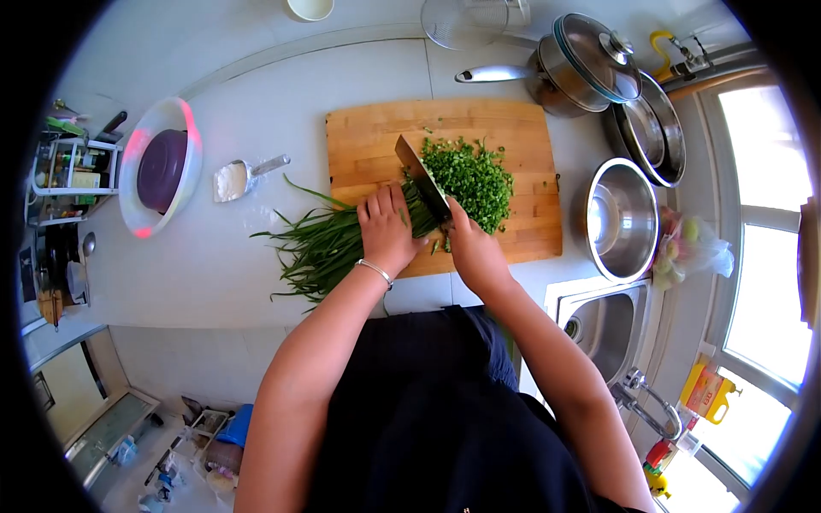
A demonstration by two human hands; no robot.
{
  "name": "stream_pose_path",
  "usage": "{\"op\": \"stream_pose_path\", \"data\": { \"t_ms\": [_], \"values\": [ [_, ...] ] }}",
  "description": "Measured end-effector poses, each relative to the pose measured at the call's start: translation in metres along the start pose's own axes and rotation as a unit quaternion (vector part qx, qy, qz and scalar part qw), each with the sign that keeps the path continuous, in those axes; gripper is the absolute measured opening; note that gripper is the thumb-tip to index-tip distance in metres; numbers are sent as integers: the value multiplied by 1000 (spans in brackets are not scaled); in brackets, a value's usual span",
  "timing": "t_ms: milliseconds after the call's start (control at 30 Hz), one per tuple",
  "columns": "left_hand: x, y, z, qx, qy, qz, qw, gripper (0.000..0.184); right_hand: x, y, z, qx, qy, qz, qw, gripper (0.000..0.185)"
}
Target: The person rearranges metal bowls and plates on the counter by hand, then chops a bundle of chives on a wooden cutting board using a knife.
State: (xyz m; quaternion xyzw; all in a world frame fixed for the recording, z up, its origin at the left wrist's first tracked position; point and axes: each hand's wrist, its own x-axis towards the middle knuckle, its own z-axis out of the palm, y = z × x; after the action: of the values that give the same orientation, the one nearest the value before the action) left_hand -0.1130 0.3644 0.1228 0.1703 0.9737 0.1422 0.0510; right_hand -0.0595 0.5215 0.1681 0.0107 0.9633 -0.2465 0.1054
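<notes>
One dark top (402,436) is facing one board (368,137) | left hand (389,231), half-curled, is holding one greens bunch (316,252) | right hand (477,254) is clenching one knife (419,173) | one chopped heap (470,184) atop board

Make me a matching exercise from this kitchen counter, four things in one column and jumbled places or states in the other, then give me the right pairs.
1. Knife
2. Long greens
3. Chopped greens
4. Scoop

A. Loaded with white powder
B. Heaped on the cutting board
C. In the right hand's grip
D. Held down under the left hand's grip

Pairs: 1-C, 2-D, 3-B, 4-A.
</notes>
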Motion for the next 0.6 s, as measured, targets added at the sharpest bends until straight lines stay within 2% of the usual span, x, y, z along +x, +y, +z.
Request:
{"op": "stream_pose_path", "data": {
  "t_ms": [133,200,333,433,533,600],
  "values": [
    [-5,-3,1,-4,21,1,1000,104,-21,-19,-33,-12,-12,8,1000,59],
    [-3,-4,1,1,8,0,1000,101,-24,-20,-37,-24,-54,19,998,60],
    [-3,1,-3,-1,-36,-17,999,95,-21,-18,-27,-24,-79,42,996,64],
    [-4,2,2,15,-22,-8,1000,93,-10,-23,-26,-35,-108,59,992,67],
    [-3,0,5,20,-37,-8,999,94,3,-24,-7,-52,-111,59,991,68],
    [-5,1,6,21,-27,-9,999,93,8,-23,10,-68,-77,59,993,68]
  ]
}}
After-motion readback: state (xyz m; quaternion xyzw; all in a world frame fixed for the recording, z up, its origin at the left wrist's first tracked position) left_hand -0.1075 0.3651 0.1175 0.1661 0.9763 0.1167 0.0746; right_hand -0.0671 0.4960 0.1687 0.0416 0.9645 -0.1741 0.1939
